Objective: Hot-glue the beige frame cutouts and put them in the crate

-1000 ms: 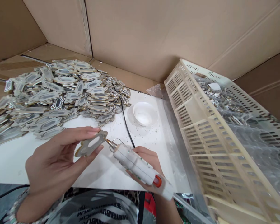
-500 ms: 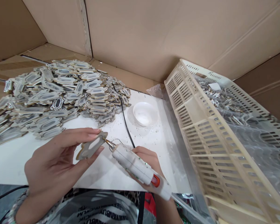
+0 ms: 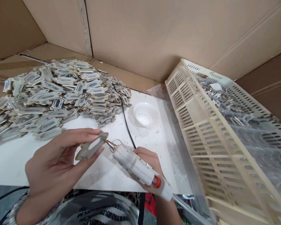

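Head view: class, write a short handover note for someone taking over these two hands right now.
Left hand: pinches one flat beige scalloped cutout piece.
Right hand: grips the white hot-glue gun, its metal nozzle touching the piece's right edge.
Nearby: grey-beige pile of similar pieces at left, small white bowl, cream slatted plastic crate at right.
Done: piece picked up, nozzle placed.
Left: whether glue is out cannot be seen; the pile remains.

Bowl between pile and crate

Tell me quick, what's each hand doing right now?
Left hand: closed on a flat cutout piece, pinched between thumb and fingers.
Right hand: closed around a glue gun, its tip at the piece's edge.
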`<action>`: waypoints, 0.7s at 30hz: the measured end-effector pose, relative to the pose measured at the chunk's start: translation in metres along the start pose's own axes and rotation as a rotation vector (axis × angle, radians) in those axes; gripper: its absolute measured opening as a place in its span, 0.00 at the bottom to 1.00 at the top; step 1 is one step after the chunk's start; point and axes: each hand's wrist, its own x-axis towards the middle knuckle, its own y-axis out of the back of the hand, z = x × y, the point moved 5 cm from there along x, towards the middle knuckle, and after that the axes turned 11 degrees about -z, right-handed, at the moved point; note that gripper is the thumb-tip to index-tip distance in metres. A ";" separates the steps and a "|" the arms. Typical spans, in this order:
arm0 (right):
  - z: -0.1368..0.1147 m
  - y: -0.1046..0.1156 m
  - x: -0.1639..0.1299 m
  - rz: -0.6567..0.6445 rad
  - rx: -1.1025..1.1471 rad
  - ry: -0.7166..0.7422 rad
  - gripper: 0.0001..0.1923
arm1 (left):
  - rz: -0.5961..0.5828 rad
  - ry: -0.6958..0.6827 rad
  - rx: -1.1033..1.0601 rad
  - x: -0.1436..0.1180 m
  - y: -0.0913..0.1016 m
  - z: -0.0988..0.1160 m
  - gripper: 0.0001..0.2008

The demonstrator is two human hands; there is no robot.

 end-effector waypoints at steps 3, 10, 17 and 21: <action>0.000 0.000 0.001 0.003 0.020 -0.005 0.06 | 0.006 0.019 -0.018 -0.001 0.000 -0.002 0.16; -0.003 0.001 0.001 0.030 -0.021 -0.039 0.08 | 0.038 0.096 -0.001 -0.001 0.005 -0.005 0.13; -0.003 0.003 0.002 0.081 -0.040 -0.078 0.11 | 0.044 0.140 0.013 -0.004 0.006 -0.011 0.10; 0.000 0.009 0.000 0.162 -0.027 -0.202 0.09 | 0.059 0.187 -0.015 -0.006 0.009 -0.015 0.12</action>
